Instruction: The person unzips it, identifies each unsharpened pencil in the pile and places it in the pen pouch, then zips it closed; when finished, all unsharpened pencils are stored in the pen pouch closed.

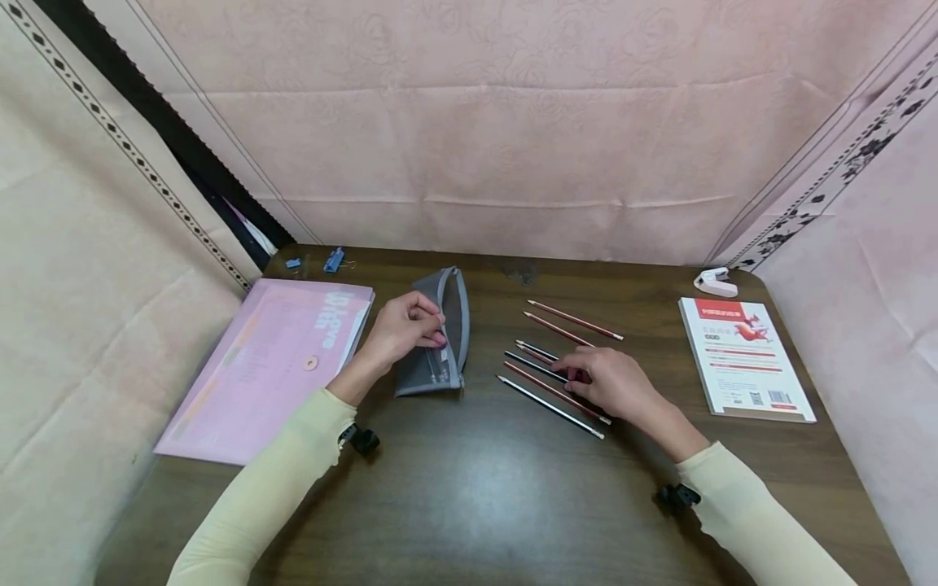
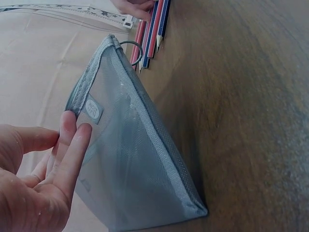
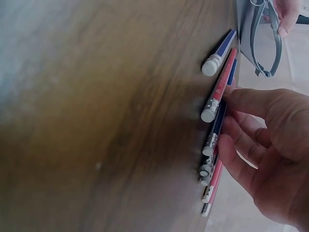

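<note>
Where a pink plastic folder (image 1: 256, 382) with a round button lay left of the grey mesh zip pouch (image 1: 419, 374), the left sleeve (image 1: 278, 480) covered part of its lower right edge. Two small blue binder clips (image 1: 333, 260) sat behind and left of the pouch, the farther-left one too small to make out well. At the pouch's left side, the left hand (image 1: 403, 330) pinched its upper rim between thumb and fingers; what the pouch might contain was blurred by the mesh, and the left wrist view cut off its lower left corner.

Behind and right of the pouch lay a faint dark patch (image 1: 520, 270) that could not be identified. Red and dark-blue pencils (image 1: 550, 407) lay side by side on the brown wooden table (image 1: 476, 505), right of the pouch. Well apart from the left hand, the right hand (image 1: 611, 382) bent over them, hiding their middles; whether it gripped one could not be told. Far right of the pouch were a red-and-white paperback book (image 1: 747, 358), its print illegible, and a small white stapler (image 1: 716, 282).
</note>
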`<state>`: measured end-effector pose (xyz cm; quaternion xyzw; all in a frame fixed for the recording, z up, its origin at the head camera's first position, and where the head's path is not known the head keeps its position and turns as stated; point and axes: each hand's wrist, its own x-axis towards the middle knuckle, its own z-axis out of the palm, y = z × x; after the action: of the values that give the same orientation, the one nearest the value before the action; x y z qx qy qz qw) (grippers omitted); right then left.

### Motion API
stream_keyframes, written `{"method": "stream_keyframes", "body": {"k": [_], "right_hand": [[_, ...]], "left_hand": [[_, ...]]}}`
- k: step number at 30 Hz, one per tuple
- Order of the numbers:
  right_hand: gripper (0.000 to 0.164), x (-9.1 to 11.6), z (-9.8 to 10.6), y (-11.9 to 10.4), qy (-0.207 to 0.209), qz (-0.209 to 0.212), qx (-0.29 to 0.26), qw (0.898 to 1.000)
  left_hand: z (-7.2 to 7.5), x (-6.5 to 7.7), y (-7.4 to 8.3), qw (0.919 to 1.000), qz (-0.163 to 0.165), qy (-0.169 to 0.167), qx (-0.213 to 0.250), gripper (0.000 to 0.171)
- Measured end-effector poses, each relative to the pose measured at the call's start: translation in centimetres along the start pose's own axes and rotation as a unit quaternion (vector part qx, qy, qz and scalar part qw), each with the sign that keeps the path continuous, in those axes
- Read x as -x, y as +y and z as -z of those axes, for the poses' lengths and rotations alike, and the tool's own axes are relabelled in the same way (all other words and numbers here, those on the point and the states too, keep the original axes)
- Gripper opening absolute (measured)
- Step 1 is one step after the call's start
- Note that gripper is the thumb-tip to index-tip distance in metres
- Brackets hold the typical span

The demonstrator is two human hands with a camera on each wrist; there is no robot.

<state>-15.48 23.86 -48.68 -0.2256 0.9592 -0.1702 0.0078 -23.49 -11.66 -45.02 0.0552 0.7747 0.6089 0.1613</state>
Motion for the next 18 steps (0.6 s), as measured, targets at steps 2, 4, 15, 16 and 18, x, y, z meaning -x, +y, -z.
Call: {"method": "stream_keyframes", "body": {"k": [2,4,15,16,18], "right_hand": [[0.035,0.0,0.01,0.02,0.001,0.001,0.007,1.0],[0.035,0.04,0.08,0.04,0.001,-0.001,0.015,1.0],[0.038,-0.53,0.44,-0.54,-0.011,0.009,0.034,0.999],[0.038,-0.54,0.47,-0.57,-0.012,0.008,0.036,0.999],[0.038,-0.58,0.51,-0.63,-0.014,0.009,0.037,0.999]], "left_hand": [[-0.03,0.02,0.0,1.0,0.001,0.0,0.0,0.026],[-0.1,-0.03,0.04,1.0,-0.002,-0.002,0.0,0.024],[0.17,0.26,0.2,0.9998,-0.017,0.004,0.006,0.019],[0.17,0.23,0.2,0.9998,-0.017,0.003,0.006,0.02],[0.17,0.2,0.22,0.9998,-0.018,0.003,0.008,0.02]]}}
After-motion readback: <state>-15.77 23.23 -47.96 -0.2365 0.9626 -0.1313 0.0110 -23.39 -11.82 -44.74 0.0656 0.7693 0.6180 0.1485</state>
